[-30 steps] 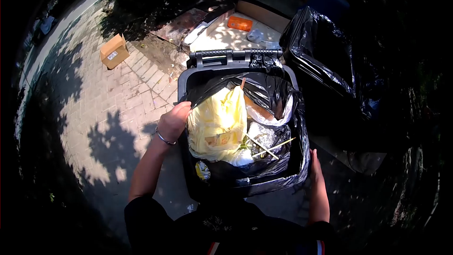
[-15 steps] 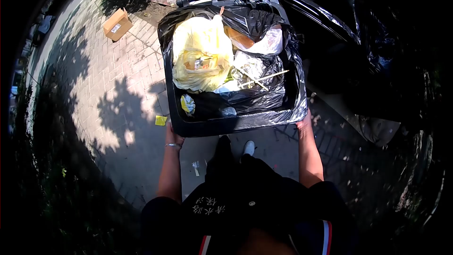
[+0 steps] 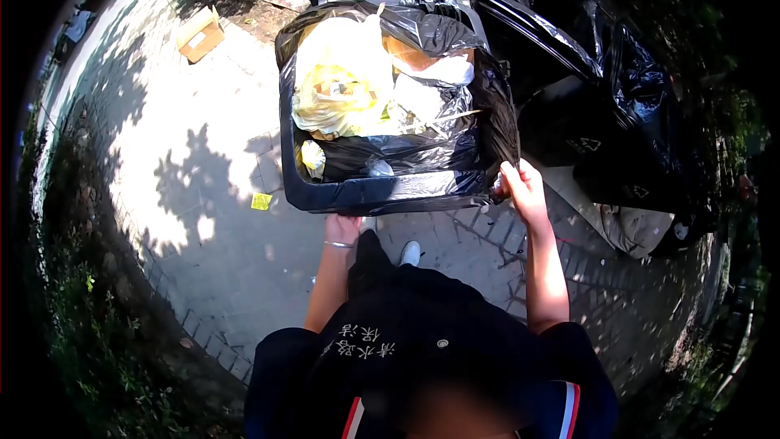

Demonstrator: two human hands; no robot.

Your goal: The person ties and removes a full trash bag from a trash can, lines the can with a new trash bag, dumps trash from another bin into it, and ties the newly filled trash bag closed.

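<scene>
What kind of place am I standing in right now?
Likely an outdoor rubbish collection point: a lined bin holding bagged rubbish, another black-lined bin next to it, and sunlit paving dappled with leafy shadows.

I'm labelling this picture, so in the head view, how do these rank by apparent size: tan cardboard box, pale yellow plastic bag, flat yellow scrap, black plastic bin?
Largest to smallest:
1. Black plastic bin
2. Pale yellow plastic bag
3. Tan cardboard box
4. Flat yellow scrap
</scene>
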